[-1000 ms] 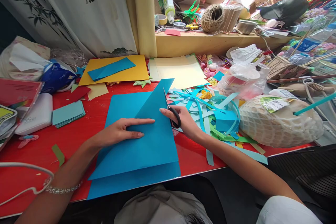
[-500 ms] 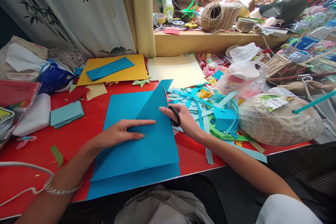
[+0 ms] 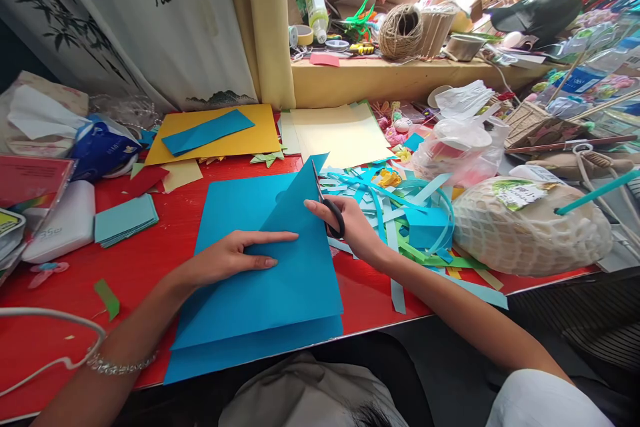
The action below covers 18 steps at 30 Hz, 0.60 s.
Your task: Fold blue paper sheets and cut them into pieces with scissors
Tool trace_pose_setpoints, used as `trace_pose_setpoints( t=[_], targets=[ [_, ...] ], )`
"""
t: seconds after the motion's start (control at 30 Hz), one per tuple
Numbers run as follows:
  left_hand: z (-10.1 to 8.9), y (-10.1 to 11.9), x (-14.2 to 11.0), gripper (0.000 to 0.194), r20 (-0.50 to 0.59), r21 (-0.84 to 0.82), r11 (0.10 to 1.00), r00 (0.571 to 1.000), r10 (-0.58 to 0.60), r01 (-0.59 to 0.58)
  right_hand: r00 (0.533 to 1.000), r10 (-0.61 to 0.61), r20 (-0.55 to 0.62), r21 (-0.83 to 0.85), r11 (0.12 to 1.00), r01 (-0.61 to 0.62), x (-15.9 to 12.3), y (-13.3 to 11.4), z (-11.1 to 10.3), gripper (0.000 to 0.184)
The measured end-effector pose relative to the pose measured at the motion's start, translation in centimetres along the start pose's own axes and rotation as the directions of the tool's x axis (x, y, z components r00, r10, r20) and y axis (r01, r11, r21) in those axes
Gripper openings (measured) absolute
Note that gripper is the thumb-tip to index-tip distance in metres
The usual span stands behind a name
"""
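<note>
A blue sheet of paper [image 3: 280,293] lies on the table in front of me, another blue layer showing beneath its lower edge. Its upper right part is lifted into a pointed flap. My left hand [image 3: 233,259] rests flat on the sheet, index finger and thumb stretched out to the right, holding nothing. At the sheet's right edge, my right hand [image 3: 359,232] grips black-handled scissors [image 3: 336,219], fingers around the handles. The blades point away from me along the raised flap. How far apart they are is hard to see.
Cut paper strips [image 3: 395,213] are heaped right of the sheet, beside a netted, wrapped round item [image 3: 530,233] with a straw. Yellow card [image 3: 220,137] and cream paper [image 3: 335,133] lie behind. Light-blue paper pieces [image 3: 125,219] and a white cable [image 3: 50,312] are left.
Both hands hold nearly the same positions on the sheet and scissors. The view has shifted very slightly.
</note>
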<state>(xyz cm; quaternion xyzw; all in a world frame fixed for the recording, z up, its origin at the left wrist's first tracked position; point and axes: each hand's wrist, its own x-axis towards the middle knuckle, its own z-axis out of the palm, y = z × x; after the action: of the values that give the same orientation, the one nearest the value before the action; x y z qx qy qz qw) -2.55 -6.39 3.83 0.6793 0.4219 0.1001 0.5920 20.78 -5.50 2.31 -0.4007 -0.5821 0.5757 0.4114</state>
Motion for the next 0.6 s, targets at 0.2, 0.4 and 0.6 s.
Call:
trace_pose_setpoints(
  t=[0.2, 0.4, 0.6],
  targets=[
    [0.0, -0.7, 0.3, 0.047, 0.007, 0.024, 0.999, 1.000, 0.021, -0.021, 1.000, 0.011, -0.006, 0.005, 1.000, -0.011, 0.0, -0.2, -0.1, 0.049],
    [0.0, -1.0, 0.4, 0.047, 0.016, 0.037, 0.999, 0.999, 0.034, -0.034, 1.000, 0.001, -0.022, -0.002, 1.000, -0.001, 0.1, -0.2, -0.2, 0.048],
    [0.1, -1.4, 0.6, 0.045, 0.037, 0.053, 0.997, 0.998, 0.051, -0.052, 1.000, 0.005, -0.007, 0.034, 0.999, -0.005, 0.2, -0.3, -0.4, 0.046]
  ],
)
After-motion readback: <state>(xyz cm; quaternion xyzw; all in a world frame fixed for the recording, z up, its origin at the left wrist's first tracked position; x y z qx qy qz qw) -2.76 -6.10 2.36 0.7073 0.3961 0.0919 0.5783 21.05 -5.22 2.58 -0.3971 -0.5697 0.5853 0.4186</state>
